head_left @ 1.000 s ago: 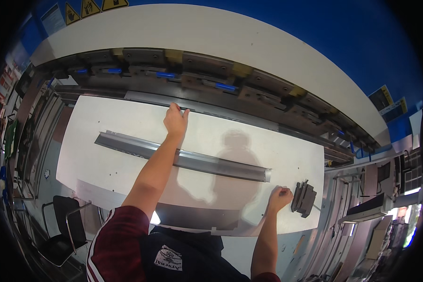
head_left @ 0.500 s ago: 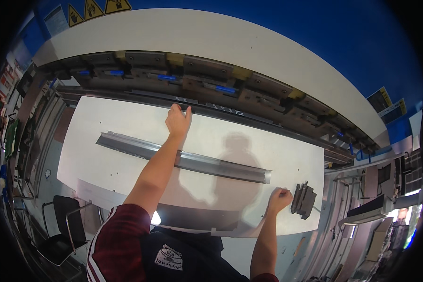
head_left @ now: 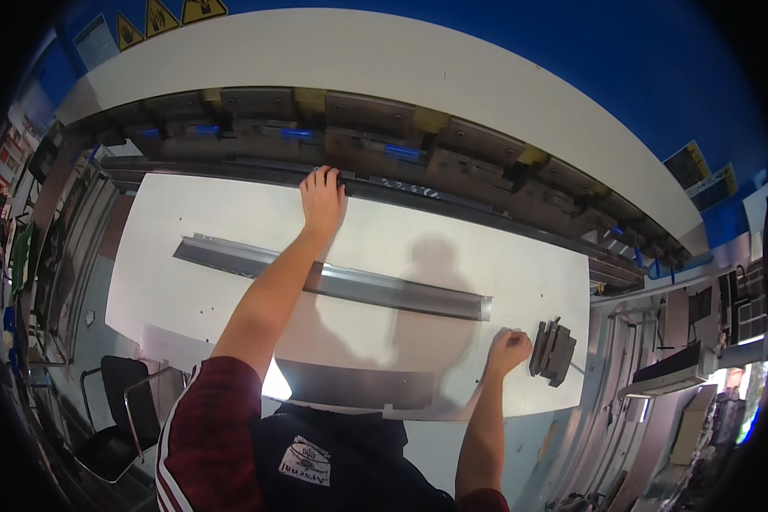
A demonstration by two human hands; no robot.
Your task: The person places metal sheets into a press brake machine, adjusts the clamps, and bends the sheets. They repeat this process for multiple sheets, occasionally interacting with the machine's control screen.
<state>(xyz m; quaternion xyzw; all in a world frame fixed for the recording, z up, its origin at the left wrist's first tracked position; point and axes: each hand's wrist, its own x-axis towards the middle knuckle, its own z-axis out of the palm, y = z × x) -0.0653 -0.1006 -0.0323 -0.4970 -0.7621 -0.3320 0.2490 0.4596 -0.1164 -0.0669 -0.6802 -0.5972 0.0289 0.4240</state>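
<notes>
My left hand [head_left: 322, 205] reaches up to the dark metal bar [head_left: 371, 186] along the far edge of the white table. Its fingers bend over the bar, which bears white handwritten marks. Below that arm lies a long grey bent metal profile [head_left: 384, 293], set aslant on the table and partly covered by the forearm. My right hand [head_left: 509, 350] is closed in a fist over the table's right part; whatever it may hold is hidden. Just right of it sits a cluster of dark metal blocks [head_left: 553, 352], apart from the fist.
A press brake's row of dark clamps [head_left: 371, 128] with blue handles spans the far side, under a white and blue machine body [head_left: 452, 60]. The white table [head_left: 196, 205] lies before me. A black chair [head_left: 124, 410] stands at lower left, a light-topped bench [head_left: 670, 375] at right.
My left hand has turned from a pinch-like pose to fingers laid over the bar. The right fist has barely moved. The whole view has shifted slightly.
</notes>
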